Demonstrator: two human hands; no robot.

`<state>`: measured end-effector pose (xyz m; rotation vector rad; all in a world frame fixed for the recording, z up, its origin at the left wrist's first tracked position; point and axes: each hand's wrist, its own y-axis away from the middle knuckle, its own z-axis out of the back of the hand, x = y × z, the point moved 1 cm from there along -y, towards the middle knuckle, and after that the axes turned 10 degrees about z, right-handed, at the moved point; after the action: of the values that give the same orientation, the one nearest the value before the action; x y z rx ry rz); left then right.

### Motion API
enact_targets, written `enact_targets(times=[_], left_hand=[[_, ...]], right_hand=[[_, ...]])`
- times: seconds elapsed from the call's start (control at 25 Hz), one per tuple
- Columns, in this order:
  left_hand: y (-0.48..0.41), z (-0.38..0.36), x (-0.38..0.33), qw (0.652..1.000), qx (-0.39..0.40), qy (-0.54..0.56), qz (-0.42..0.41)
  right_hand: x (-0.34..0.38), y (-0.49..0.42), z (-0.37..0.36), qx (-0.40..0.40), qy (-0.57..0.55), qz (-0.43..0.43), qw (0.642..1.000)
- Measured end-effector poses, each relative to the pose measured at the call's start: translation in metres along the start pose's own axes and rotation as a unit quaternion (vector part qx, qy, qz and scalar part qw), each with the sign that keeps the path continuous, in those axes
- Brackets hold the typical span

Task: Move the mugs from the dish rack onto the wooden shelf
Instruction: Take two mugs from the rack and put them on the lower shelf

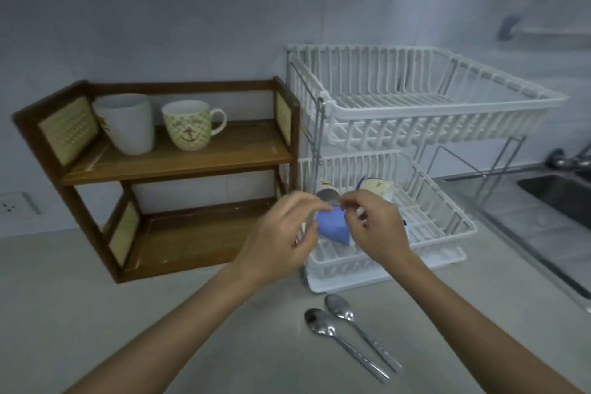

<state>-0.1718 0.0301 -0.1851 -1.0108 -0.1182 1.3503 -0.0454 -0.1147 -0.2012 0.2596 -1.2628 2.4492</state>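
The white two-tier dish rack (447,109) stands right of the wooden shelf (179,160). On the shelf's top board sit a plain white mug (126,123) and a cream patterned mug (188,125). In front of the rack's lower tier, my left hand (281,233) grips a blue mug (332,227), which is tilted. My right hand (374,227) pinches the handle of a metal spoon (327,195) whose bowl sticks up above the blue mug. Behind my hands, a cream mug (379,187) lies in the lower tier, partly hidden.
Two metal spoons (342,326) lie on the grey counter in front of the rack's drip tray (447,261). A steel sink (559,195) with a tap (569,160) is at the right. The shelf's lower board (198,233) holds nothing. A wall socket (12,205) is at far left.
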Motion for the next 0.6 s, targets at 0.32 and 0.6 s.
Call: enact_targets(times=[0.32, 0.6], left_hand=[[-0.046, -0.133, 0.013, 0.924, 0.257, -0.219, 0.181], [-0.074, -0.188, 0.040, 0.778, 0.377, -0.482, 0.145]], right_hand=[[-0.187, 0.041, 0.022, 0.363, 0.102, -0.237, 0.895], [-0.237, 0.015, 0.007, 0.310, -0.066, -0.327, 0.891]])
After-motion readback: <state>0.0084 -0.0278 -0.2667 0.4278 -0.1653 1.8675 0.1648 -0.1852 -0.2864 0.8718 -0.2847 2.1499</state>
